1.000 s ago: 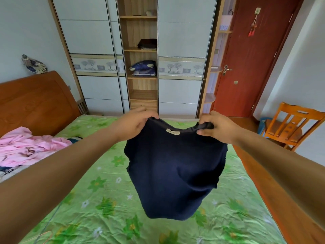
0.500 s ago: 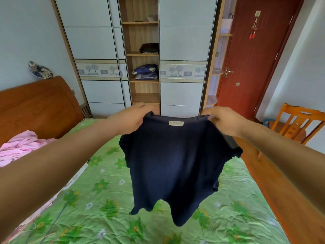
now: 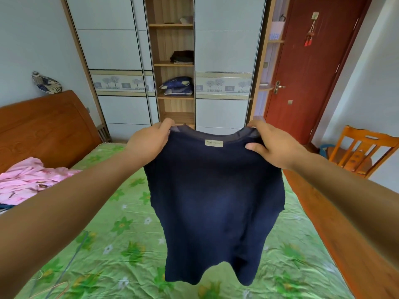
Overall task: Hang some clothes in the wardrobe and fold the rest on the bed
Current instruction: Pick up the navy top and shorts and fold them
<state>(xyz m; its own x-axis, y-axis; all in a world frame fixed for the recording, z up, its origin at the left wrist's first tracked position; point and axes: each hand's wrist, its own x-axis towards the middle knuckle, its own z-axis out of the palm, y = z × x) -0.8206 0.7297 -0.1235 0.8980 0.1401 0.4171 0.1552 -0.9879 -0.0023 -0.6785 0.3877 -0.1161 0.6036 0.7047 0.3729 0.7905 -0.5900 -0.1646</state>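
Left hand point(image 3: 149, 141) and right hand point(image 3: 274, 145) pinch the shirt point(image 3: 213, 203) at its shoulders, fingers clamped on cloth; it hangs below them over the bed point(image 3: 121, 240), likely soft, light, best held there.

Reaching forward with both bare arms, almost straight. Gripping one shoulder of the shirt point(image 3: 216, 201) with the left hand point(image 3: 149, 140), fingers curled. Pinching the other shoulder with the right hand point(image 3: 274, 145), thumb on the near side.
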